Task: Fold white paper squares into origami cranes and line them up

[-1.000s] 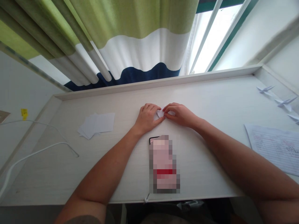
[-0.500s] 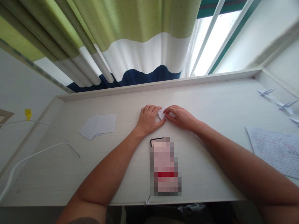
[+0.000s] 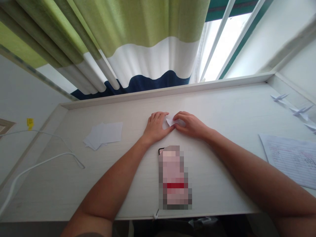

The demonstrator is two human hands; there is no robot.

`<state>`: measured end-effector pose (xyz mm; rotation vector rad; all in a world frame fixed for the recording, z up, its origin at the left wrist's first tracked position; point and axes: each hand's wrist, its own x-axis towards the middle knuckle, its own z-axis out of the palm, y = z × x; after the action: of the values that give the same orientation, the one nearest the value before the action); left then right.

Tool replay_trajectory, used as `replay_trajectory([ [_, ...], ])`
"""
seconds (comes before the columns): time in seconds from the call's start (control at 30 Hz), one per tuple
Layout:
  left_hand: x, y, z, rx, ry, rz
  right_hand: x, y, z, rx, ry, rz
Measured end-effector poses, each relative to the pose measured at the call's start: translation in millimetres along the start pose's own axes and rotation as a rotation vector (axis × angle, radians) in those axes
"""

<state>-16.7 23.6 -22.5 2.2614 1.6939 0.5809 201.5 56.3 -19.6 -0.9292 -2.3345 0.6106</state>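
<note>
1. A small piece of folded white paper (image 3: 170,122) lies at the centre of the frame, on the white desk (image 3: 222,102), between the two hands and partly hidden by them.
2. The left hand (image 3: 155,127) is just left of centre, its fingers curved at the paper's upper edge and its thumb reaching along the lower one; whether it grips the paper, I cannot tell.
3. The right hand (image 3: 190,124), just right of centre, curls over the paper's right part, with thumb and forefinger at it; I cannot tell whether they pinch or merely press it. The two thumb tips meet or nearly meet.
4. Below the hands, at lower centre, lies a phone (image 3: 174,177), its screen pixelated.
5. Left of centre is a fanned pile of white sheets (image 3: 108,133); a white cable (image 3: 44,164) curves at the left.
6. At the right edge are folded paper shapes (image 3: 300,111), above a lined, written sheet (image 3: 291,161).
7. A green, white and blue curtain (image 3: 153,29) fills the upper left and centre.
</note>
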Motion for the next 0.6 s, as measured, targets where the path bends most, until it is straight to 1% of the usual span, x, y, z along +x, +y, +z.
replay_trajectory([
  [0.13,-0.3,0.9,-0.5,0.000,0.003,0.011,0.1,2.3,1.7,0.009,0.003,-0.046],
  [0.47,-1.5,4.4,-5.7,-0.017,-0.004,0.022,1.9,1.3,0.5,0.028,0.029,0.043],
  [0.6,-0.9,5.8,-8.2,-0.070,0.018,-0.010,1.8,1.2,1.5,0.021,0.036,0.051],
])
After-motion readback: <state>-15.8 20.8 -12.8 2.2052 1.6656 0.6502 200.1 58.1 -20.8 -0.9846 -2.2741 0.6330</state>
